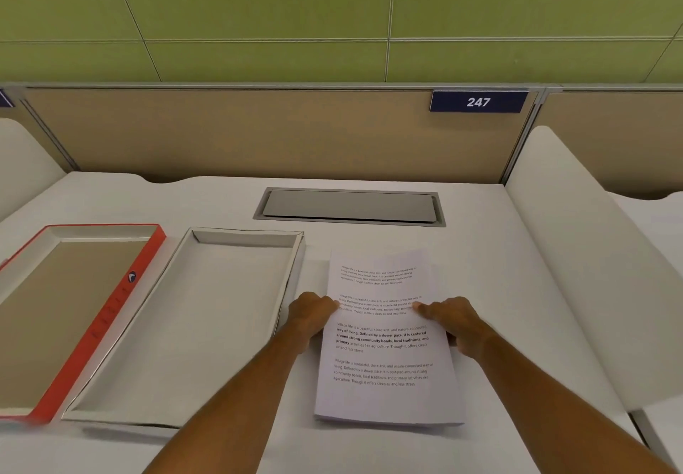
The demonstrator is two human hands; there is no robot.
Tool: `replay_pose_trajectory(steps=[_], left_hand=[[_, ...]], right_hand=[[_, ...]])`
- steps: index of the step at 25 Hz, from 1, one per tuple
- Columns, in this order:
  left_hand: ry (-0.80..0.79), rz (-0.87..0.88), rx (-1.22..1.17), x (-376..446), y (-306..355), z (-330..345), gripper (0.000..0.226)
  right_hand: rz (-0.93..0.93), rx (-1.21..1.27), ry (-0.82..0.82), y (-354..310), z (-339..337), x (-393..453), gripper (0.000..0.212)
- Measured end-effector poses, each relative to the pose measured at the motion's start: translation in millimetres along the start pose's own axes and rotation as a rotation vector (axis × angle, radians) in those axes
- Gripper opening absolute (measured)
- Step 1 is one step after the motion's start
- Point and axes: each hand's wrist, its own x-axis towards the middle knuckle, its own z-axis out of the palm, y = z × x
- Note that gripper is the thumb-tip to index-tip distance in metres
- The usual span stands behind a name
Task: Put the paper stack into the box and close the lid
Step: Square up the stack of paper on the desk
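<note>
On the white desk [480, 237] in front of me lies the paper stack [384, 362], printed with short blocks of text, its long side running away from me. My left hand [314, 316] grips the stack's left edge and my right hand [452, 322] grips its right edge, thumbs on the top sheet and fingers curled down at the sides; I cannot tell how far they reach under the stack. The far end of the top sheets looks slightly lifted and bowed, while the near end rests on the desk.

Just to the left of the stack sits the box [192, 325], a shallow white tray, open and with nothing inside, its right wall close to my left hand. Beside it further left lies the lid [148, 274], turned inside up, red on its outer walls with a small round mark on the side facing the box, and brown inside.

Set into the desk beyond the paper is a grey cable hatch [349, 207], closed. A tan partition [240, 133] stands along the desk's far edge, carrying a dark blue number plate [478, 102] reading 247. White curved dividers [576, 251] flank the desk. Above the partition rises a green panelled wall [258, 4].
</note>
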Motion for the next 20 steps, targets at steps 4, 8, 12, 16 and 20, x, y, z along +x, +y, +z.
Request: replay_pose_trajectory(steps=[4, 8, 12, 16, 20], left_hand=[[-0.037, 0.027, 0.017, 5, -1, 1, 0.020], [-0.076, -0.024, -0.055, 13, -10, -3, 0.025], [-0.106, -0.090, -0.188, 18, -13, -9, 0.019], [-0.150, -0.136, -0.252, 19, -8, -12, 0.024], [-0.165, -0.102, -0.244, 15, -1, -15, 0.020]], right_hand=[[0.026, 0.038, -0.027, 3, -6, 3, 0.032], [0.068, 0.081, -0.047, 3, -17, 7, 0.024], [0.125, 0.106, -0.081, 3, -23, 11, 0.021], [0.157, 0.093, -0.075, 0, -24, 16, 0.016], [0.080, 0.001, -0.049, -9, -20, 11, 0.004]])
